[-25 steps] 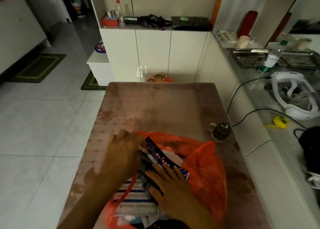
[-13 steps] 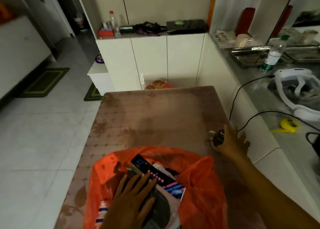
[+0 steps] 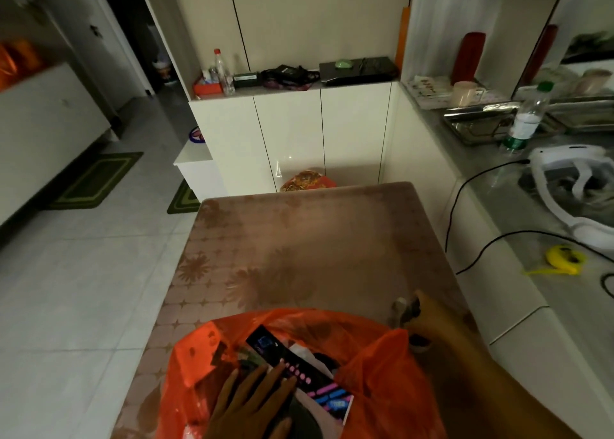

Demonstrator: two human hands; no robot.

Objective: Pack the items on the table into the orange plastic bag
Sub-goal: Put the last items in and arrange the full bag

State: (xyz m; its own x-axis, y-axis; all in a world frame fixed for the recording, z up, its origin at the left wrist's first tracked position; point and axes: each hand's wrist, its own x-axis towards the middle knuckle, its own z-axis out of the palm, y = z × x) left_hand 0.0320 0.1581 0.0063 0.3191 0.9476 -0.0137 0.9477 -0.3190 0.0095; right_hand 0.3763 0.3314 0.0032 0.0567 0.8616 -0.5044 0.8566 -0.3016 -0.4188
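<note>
Head view: left hand [image 3: 255,402] presses flat, fingers straight, on items inside the orange plastic bag [image 3: 382,382]; right hand [image 3: 435,322] grips a small cup [image 3: 403,310] on the desk [image 3: 299,239].

Dim room: pale tiled floor [image 3: 76,289], white cabinets [image 3: 292,132], possibly a grey stone counter [image 3: 518,226].

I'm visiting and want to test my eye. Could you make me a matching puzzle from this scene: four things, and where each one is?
1. left hand
2. mug
3. tape measure
4. laptop

a. on the white cabinet
b. on the grey counter
c. in the right hand
d. flat on the things in the orange bag

Pairs: 1-d, 2-c, 3-b, 4-a
</note>
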